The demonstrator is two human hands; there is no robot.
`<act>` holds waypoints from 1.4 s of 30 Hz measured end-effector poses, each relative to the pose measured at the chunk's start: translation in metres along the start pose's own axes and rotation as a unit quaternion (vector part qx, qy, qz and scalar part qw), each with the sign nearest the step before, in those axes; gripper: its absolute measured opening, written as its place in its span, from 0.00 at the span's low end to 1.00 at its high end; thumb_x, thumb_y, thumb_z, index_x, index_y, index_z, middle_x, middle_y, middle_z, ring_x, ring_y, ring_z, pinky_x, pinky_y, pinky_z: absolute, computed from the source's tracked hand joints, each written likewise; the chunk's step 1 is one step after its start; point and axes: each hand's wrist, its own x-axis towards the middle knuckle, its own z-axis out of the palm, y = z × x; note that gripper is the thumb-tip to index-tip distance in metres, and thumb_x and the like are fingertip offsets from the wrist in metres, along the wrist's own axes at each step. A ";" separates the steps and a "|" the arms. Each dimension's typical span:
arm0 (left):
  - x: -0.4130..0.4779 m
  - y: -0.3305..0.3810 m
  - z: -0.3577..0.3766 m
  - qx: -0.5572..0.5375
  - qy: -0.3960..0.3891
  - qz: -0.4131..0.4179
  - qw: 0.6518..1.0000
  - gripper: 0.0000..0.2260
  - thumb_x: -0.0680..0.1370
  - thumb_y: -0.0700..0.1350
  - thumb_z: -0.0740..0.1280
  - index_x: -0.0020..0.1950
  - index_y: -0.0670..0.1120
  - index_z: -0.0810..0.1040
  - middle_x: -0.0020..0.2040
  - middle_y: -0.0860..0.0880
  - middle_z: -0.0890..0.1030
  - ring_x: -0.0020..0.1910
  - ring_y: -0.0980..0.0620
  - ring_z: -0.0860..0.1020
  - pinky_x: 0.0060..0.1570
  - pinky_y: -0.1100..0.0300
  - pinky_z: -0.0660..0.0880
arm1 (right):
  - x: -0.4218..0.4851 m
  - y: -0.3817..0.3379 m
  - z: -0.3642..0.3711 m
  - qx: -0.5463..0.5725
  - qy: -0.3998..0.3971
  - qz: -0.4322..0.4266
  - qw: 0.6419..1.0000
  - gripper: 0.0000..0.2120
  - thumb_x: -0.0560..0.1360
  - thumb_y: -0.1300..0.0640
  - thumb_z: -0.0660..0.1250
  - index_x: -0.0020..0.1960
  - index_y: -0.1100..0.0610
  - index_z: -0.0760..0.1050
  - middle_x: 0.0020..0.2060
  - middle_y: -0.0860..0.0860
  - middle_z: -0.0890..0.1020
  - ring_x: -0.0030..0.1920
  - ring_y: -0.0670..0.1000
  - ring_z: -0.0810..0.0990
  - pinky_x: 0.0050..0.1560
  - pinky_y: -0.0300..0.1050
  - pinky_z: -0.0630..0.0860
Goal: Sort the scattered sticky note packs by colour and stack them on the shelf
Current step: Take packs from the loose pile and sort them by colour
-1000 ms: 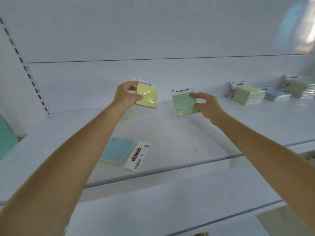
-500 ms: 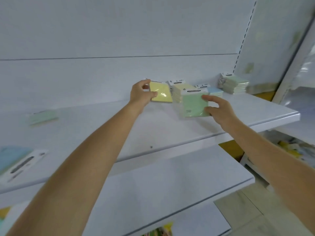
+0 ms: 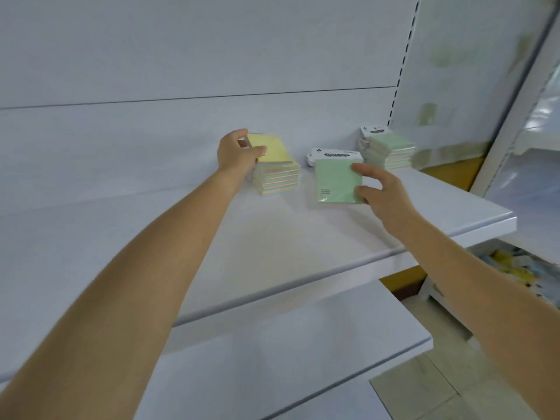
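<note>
Your left hand point(image 3: 239, 153) pinches the yellow pack point(image 3: 272, 147) between thumb and fingers. A moment ago that pack was off to the side of the yellow pile point(image 3: 277, 180); now it hangs tilted right over the top of it. I cannot tell if it touches the pile yet. The yellow one is nearly home, and I think you only need to lay it flat and let go. Your right hand point(image 3: 383, 195) holds the green pack point(image 3: 336, 183) by its right edge, fingers curled round it. It has come along the shelf point(image 3: 303, 237) too, but it is in front of the middle pile, whose colour is hidden. The green pile point(image 3: 389, 150) is farther back on the right, so that pack has more way to go.
</note>
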 end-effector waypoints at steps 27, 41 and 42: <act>-0.013 0.010 0.200 0.406 -0.175 0.237 0.865 0.21 0.74 0.57 0.60 0.62 0.48 0.74 0.60 0.48 0.76 0.58 0.48 0.73 0.63 0.54 0.68 | 0.250 0.021 -0.122 -0.017 -0.022 -0.062 0.998 0.22 0.73 0.70 0.58 0.64 0.57 0.73 0.61 0.55 0.76 0.48 0.48 0.74 0.48 0.36 0.75; -0.026 -0.018 0.237 0.436 -0.250 0.220 0.836 0.26 0.70 0.65 0.58 0.61 0.52 0.75 0.63 0.55 0.75 0.65 0.53 0.69 0.67 0.57 0.65 | 0.260 0.049 -0.120 -0.262 -0.035 -0.077 0.961 0.18 0.76 0.62 0.53 0.58 0.56 0.77 0.61 0.57 0.78 0.60 0.59 0.74 0.60 0.47 0.71; -0.025 -0.019 0.237 0.436 -0.250 0.217 0.837 0.24 0.72 0.63 0.60 0.62 0.51 0.75 0.64 0.55 0.75 0.66 0.53 0.69 0.68 0.57 0.65 | 0.260 0.049 -0.120 -0.269 -0.037 -0.079 0.959 0.17 0.76 0.61 0.53 0.57 0.58 0.78 0.60 0.58 0.78 0.60 0.60 0.74 0.59 0.48 0.72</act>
